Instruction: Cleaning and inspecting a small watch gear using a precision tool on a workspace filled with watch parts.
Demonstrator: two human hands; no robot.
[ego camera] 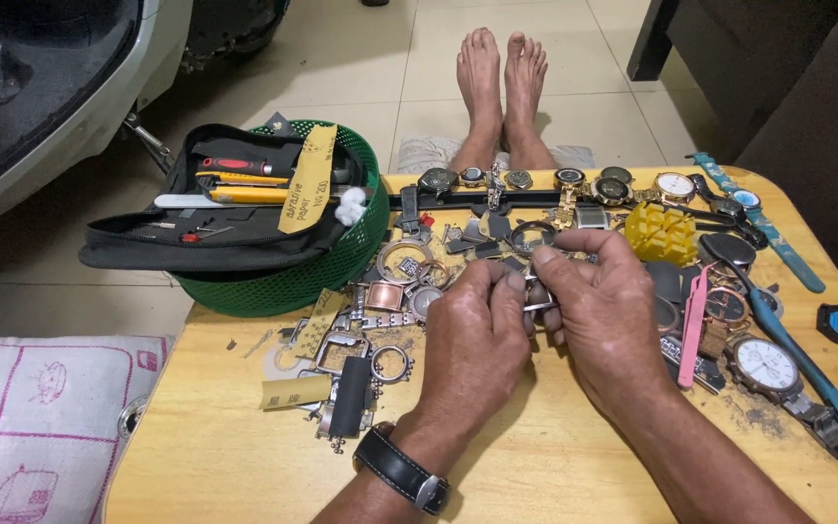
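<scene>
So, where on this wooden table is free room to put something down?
Bare wood lies along the near edge of the table, between the wrists, and at the near left corner below the sandpaper roll. Beyond both hands, watch parts crowd it.

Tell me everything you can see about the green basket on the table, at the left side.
The green basket is round, of what looks like plastic mesh with small holes. It stands upright on the far left corner of the wooden table, partly over the edge. A black open tool pouch lies across its top, holding a red-handled tool and yellow tools. A yellow strip of abrasive paper leans over the pouch, and a white tuft sits beside it. Neither hand touches the basket.
</scene>
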